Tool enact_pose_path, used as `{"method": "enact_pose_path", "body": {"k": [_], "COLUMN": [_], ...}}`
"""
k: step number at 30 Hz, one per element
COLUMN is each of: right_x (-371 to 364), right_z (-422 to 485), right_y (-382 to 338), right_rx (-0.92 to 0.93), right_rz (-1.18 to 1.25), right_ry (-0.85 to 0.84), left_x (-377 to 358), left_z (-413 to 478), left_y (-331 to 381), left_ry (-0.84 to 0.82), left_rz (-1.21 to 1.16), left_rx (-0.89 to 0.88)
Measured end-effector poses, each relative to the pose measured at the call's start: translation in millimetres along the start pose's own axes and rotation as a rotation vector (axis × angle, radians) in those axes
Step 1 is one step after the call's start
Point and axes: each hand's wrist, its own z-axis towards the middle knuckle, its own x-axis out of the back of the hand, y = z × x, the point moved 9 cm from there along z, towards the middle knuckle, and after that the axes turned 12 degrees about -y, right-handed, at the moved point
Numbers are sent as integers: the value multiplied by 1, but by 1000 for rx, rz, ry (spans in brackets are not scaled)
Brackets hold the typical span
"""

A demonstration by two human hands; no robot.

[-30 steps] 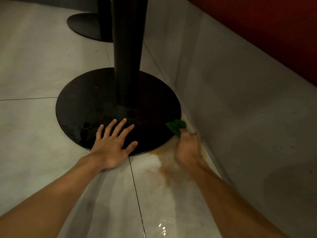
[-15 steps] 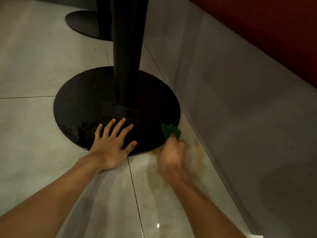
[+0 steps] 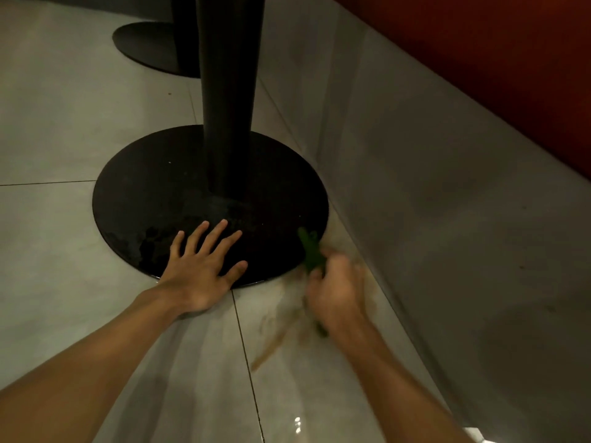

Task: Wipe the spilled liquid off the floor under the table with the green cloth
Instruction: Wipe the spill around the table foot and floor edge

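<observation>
- The left hand (image 3: 201, 266) lies flat on the round black base (image 3: 153, 193), at the base's 6 o'clock edge. Its fingers are straight and spread wide apart. The heel of the hand sits on the floor (image 3: 64, 107).
- The right hand (image 3: 335, 292) is blurry. It is on the floor, just off the base's 4 o'clock edge. Its fingers look curled round the cloth (image 3: 308, 251), but the blur hides how each finger lies.
- The green cloth pokes out of the top of the right hand toward 11 o'clock and touches the rim of the base. A small green bit shows under the hand too.
- The brown spill (image 3: 287, 314) is on the floor at 5 o'clock from the base, under and beside the right hand. A thin streak of it runs off toward 7 o'clock.
- A black post (image 3: 228, 91) stands up from the middle of the base.
- A grey wall (image 3: 415, 187) is close by, at 3 o'clock from the right hand.
- A second base (image 3: 150, 46) sits far off at 12 o'clock.
</observation>
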Motion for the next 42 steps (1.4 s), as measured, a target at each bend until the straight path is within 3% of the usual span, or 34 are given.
{"method": "enact_pose_path", "body": {"k": [3,7,10,18,22,26,28,33,38,42], "right_x": [33,16,2,8,4,-27,-38,-19,36,15], "right_z": [45,87,80,21,-39,-76,-88,-80,-14,35], "right_y": [0,16,31,82,83,84,81,69,52,55], "right_rx": [80,118,149,159,261,207,268,272,295,291], "right_rz": [-273,-342,-426,-201,-61,51,37,246,46,-157], "right_ry": [169,-15,36,125,219,160,133,-9,321,197], "left_x": [0,0,0,-1,-1,-1,0,0,-1,0], "left_z": [-1,0,0,1,1,1,1,2,2,1], "left_y": [0,-1,-2,-1,0,0,0,-1,-1,-1], "left_ry": [0,0,-4,-20,-10,-19,-22,-14,-24,-23], "left_rz": [2,-1,-4,7,-3,1,4,2,13,3], "left_rx": [1,-3,-10,-3,-10,-10,-4,-7,0,1]}}
